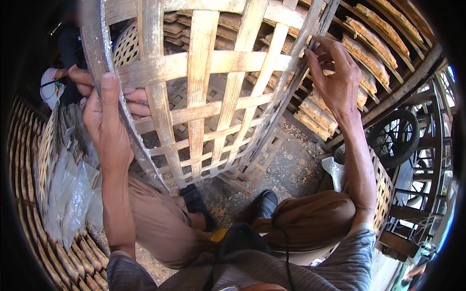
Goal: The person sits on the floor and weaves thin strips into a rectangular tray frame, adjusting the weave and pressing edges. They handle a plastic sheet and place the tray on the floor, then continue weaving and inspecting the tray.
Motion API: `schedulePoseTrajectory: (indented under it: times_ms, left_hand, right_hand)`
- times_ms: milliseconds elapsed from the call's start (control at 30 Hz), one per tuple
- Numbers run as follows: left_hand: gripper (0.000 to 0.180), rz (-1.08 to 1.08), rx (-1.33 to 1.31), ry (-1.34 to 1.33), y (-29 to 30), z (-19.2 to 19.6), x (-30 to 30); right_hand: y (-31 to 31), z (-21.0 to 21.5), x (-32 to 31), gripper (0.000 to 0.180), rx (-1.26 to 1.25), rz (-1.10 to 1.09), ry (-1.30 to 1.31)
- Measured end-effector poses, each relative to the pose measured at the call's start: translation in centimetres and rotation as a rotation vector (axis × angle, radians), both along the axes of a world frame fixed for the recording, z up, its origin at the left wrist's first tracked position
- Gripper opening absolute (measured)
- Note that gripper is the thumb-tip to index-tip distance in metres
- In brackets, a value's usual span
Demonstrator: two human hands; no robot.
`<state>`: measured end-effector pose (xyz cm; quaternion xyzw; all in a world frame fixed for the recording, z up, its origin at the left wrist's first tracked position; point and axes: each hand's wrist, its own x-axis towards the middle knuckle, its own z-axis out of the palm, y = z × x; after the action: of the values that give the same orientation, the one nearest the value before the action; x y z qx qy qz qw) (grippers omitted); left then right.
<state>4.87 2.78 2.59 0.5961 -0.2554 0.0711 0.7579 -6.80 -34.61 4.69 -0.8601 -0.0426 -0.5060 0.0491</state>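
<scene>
A large woven bamboo tray with an open lattice and dark wooden side rails stands tilted in front of me. My left hand is closed around its left rail, thumb on the near face and fingertips showing through the lattice. At the upper part of the right rail, my right hand is closed on the edge with bent fingers and thumb. Behind the lattice and to the right lie stacked rough, pale-brown slabs, partly hidden by the tray.
Clear plastic sheeting hangs at the left above rows of similar slabs. Another person's hand is at the upper left. A wooden grid lies on the littered floor beyond my shoes. A black wheel stands at the right.
</scene>
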Motion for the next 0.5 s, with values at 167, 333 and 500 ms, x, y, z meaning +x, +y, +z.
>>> schedulePoseTrajectory:
  times_ms: [167,333,500]
  left_hand:
    - [0.04,-0.006,0.039,-0.003,-0.1,-0.2,-0.5]
    - [0.042,0.003,0.094,-0.026,-0.2,-0.1,-1.3]
    - [0.046,0.0,0.088,-0.052,-1.0,-0.1,-1.4]
  right_hand:
    - [-1.4,0.3,-1.0,0.031,-0.374,-0.259,-0.007]
    - [-2.4,0.4,-2.1,0.03,-0.615,-0.289,0.173]
    - [-2.1,0.2,-2.6,0.025,-0.57,-0.238,0.263]
